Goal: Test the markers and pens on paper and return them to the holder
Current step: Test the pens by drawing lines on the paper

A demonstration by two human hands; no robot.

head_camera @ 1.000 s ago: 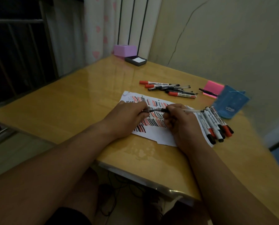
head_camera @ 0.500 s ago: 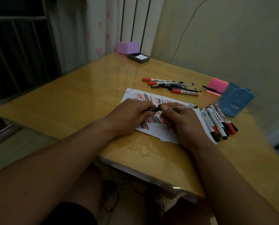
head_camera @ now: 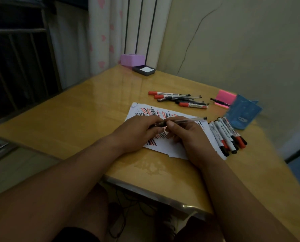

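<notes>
Left hand (head_camera: 137, 131) has met right hand (head_camera: 187, 137) on the pen (head_camera: 187, 120), markers (head_camera: 224, 137) beside.

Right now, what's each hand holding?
The left hand grips the clear pen at its dark end.
The right hand pinches its barrel.

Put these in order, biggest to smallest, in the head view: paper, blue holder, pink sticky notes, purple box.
1. paper
2. blue holder
3. pink sticky notes and purple box look alike; the box is farther away, so unranked.
</notes>
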